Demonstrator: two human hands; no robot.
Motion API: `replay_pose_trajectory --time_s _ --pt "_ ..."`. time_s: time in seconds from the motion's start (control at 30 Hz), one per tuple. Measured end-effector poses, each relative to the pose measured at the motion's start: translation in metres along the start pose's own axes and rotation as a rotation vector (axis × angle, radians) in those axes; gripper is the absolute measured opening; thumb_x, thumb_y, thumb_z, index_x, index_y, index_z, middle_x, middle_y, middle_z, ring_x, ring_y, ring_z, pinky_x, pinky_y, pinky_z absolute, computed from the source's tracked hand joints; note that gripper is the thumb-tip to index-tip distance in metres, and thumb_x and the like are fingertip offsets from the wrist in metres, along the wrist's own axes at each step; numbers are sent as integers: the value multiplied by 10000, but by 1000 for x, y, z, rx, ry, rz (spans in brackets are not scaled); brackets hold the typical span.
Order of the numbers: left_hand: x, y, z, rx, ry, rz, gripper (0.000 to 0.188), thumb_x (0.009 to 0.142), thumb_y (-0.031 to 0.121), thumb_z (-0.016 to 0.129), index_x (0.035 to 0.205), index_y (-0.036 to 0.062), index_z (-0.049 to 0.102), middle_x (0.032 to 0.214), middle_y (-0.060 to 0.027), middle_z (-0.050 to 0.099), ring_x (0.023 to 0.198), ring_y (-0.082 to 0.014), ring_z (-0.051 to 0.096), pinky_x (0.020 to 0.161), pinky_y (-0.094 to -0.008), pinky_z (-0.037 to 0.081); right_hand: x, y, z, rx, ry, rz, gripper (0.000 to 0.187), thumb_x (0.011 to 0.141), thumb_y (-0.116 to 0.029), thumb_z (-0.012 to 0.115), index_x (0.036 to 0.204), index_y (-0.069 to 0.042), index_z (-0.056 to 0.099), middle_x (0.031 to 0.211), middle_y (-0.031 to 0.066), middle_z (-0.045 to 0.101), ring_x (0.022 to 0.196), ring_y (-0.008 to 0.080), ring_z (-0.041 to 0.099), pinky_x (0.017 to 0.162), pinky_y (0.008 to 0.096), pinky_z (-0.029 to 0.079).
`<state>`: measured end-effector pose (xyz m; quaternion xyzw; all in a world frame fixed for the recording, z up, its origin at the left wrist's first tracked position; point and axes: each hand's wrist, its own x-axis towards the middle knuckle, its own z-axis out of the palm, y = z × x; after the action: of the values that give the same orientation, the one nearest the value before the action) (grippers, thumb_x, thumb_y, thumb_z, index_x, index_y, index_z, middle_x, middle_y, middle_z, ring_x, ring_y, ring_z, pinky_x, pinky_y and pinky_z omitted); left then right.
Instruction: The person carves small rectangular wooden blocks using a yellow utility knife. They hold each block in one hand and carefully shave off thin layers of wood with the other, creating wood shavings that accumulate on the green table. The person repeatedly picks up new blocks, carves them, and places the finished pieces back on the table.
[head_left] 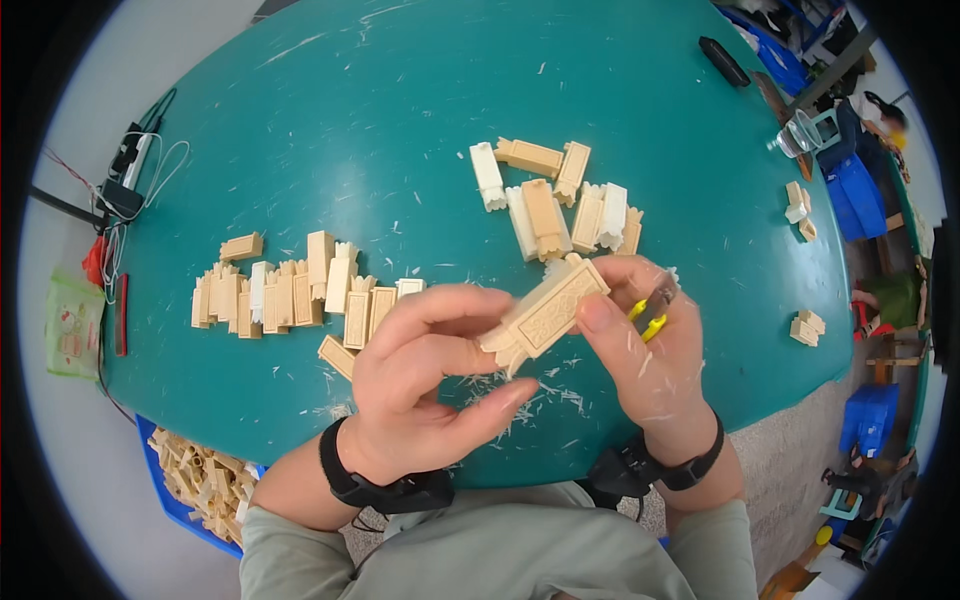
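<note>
Carved block [548, 320] in right hand [660, 375]; right table edge [842, 310] well apart.

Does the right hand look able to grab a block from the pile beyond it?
Probably not: the block pile is near, but the right hand already grips a carved beige block and yellow-handled tool.

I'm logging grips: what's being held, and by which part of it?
The right hand holds a carved block by its far end and a yellow-handled tool in its palm; left fingers are at the block's near end.
</note>
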<state>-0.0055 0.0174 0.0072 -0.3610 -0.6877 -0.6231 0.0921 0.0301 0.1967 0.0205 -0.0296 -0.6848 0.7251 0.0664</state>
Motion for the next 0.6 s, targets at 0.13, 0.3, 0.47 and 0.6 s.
replay_pose_trajectory --time_s 0.13,0.3,0.47,0.6 --pt "5 -1 -5 222 36 14 283 677 -15 695 927 3 564 1054 -202 559 980 -279 587 829 -351 488 2 17 0 -29 36 -244 283 782 -113 678 1007 -4 546 802 36 567 656 79 503 583 203 414" --pt "0 1 0 -123 -198 -366 418 791 5 583 1180 -12 430 1099 -122 529 1047 -184 536 902 -319 412 0 7 3 -324 -182 -313 360 729 -137 709 1031 -34 542 789 76 552 644 166 541 584 267 453" --pt "0 0 0 -219 -42 -267 353 727 -41 595 1068 -15 507 999 -101 523 869 -164 524 769 -252 429 -4 7 3 -242 -195 -264 314 801 -261 644 959 -25 511 744 78 536 601 183 529 538 279 427" --pt "0 -4 -3 -44 -27 -113 388 712 -22 636 1071 -14 490 1001 -116 495 890 -175 504 750 -257 435 -5 6 3 -402 -213 -274 270 826 -283 606 841 -30 510 692 83 523 567 228 506 502 306 398"
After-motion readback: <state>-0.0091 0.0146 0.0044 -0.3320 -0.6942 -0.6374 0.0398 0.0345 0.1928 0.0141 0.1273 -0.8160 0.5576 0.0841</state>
